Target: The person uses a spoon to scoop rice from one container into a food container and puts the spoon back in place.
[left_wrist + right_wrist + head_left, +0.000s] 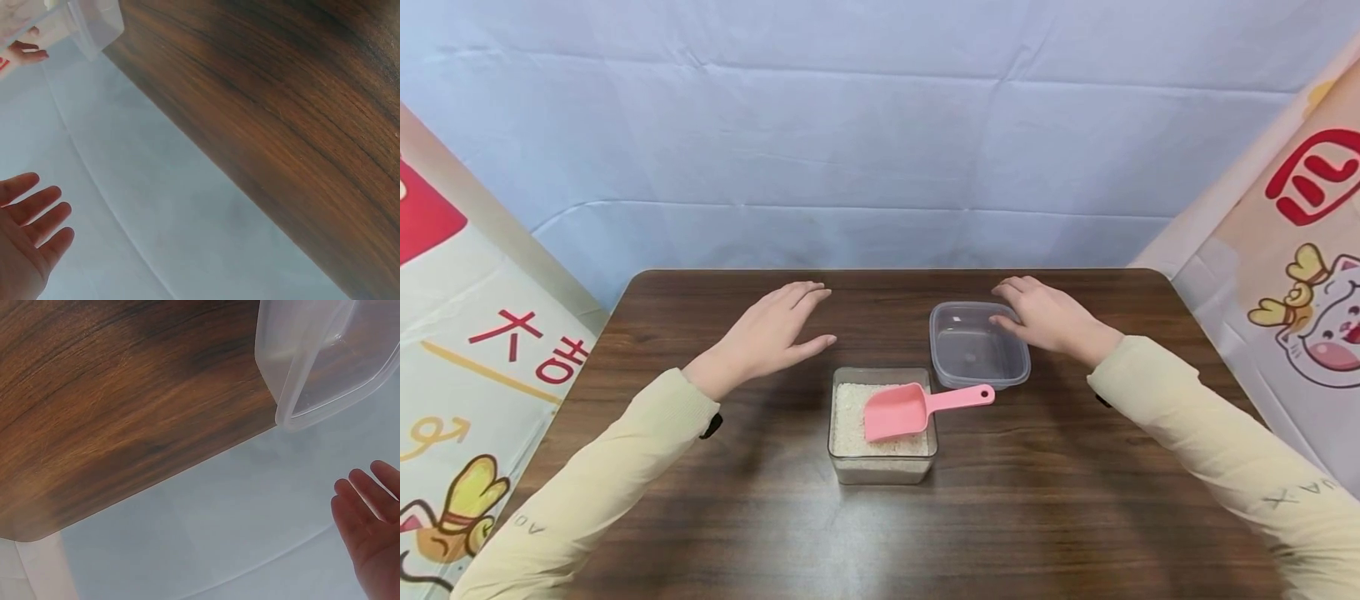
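A clear rectangular container of white rice stands mid-table, with a pink scoop lying on the rice and its handle sticking out over the right rim. Behind it to the right is a clear plastic box, open at the top; in the right wrist view the box shows its rim. My left hand hovers behind and left of the rice, fingers extended, holding nothing. Over the box's right edge hangs my right hand, its fingers extended and its thumb above the rim; whether it touches cannot be told.
The dark wood table has rounded back corners. A pale blue cloth hangs behind it. Printed cartoon cloths hang at the left and right.
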The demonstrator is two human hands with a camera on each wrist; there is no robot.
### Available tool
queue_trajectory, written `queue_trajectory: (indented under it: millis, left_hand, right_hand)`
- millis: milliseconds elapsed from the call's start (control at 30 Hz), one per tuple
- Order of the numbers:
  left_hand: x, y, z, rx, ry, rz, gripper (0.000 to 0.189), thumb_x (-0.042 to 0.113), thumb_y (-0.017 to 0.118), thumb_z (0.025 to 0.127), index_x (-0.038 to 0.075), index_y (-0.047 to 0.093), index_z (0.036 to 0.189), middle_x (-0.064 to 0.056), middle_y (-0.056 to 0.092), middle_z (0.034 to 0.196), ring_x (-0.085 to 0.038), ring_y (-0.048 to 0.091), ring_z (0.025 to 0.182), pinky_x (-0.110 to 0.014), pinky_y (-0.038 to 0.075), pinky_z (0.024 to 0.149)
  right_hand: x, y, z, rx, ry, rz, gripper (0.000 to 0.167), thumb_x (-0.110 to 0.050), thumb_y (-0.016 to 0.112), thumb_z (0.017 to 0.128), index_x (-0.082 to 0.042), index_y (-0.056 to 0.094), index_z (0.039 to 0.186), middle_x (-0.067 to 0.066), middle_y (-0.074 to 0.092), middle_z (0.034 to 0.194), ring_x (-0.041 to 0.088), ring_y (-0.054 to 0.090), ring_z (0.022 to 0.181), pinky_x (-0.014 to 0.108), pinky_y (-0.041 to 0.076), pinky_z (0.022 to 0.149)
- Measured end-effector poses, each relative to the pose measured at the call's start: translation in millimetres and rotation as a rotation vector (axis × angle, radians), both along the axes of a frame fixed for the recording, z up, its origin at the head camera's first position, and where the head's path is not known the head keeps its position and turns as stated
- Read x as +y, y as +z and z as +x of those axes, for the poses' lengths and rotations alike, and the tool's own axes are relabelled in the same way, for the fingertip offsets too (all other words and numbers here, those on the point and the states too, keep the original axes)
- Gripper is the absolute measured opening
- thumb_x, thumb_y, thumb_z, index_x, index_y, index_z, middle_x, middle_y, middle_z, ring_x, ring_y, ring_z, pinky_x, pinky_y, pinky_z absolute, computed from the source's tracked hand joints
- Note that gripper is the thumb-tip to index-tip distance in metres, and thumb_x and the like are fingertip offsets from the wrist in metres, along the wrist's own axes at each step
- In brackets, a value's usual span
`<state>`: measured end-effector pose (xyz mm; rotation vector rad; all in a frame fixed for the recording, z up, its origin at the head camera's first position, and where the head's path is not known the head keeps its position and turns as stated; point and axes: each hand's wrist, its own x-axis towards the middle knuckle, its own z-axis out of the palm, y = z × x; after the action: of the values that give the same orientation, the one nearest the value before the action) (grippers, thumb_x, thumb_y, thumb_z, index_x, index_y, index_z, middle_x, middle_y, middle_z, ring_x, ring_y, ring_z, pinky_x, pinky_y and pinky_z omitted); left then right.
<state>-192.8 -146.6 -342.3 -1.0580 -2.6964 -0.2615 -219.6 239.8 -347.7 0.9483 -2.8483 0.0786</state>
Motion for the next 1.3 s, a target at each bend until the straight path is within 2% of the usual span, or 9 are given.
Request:
queue_trajectory:
  millis: [500,1300]
  left_hand:
    - [0.0,7.6,13.0,-0.083,0.022,0.066,0.065,0.05,0.05,0.087,0.004,0.043,0.131,-0.012,0.044,0.133,-0.027,0.037,0.125,-0.04,0.03,0.104]
    - [-1.3,11.0,30.2,-0.127,0.015,0.145,0.062,0.048,0.052,0.086,0.008,0.043,0.132,-0.007,0.044,0.134,-0.022,0.038,0.126,-0.038,0.031,0.103]
  right_hand:
    - [1,7.2,6.1,0.021,0.048,-0.025,0.04,-0.025,0.061,0.085,0.006,0.057,0.111,0.018,0.057,0.108,0.033,0.052,0.103,0.046,0.042,0.089]
    - [-8,25.5,23.5,0.017,0.063,-0.07,0.04,-0.026,0.063,0.083,0.002,0.058,0.111,0.014,0.059,0.108,0.028,0.054,0.103,0.043,0.045,0.085]
